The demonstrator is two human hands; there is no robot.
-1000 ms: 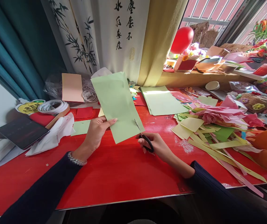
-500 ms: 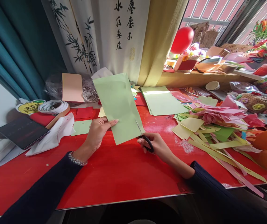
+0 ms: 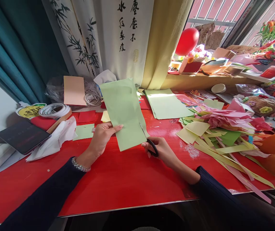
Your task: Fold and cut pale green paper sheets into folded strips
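Observation:
A sheet of light green paper is held up, tilted, above the red table. My left hand pinches its lower left edge, thumb on top and fingers behind. My right hand is closed round the black handles of a pair of scissors. One blade shows against the paper near its lower right edge; the other is hidden behind the sheet. The fingers in the scissor loops are partly covered.
On the red table, a stack of green paper lies at the back. Pink, green and yellow paper scraps pile up at the right. Tape rolls, a black tablet-like device and white tissue are at the left.
The green sheet has shifted slightly right, its upper end tipping right and lower, its right edge bending more by the scissors. My left hand has moved a little right; my right hand stays nearly still.

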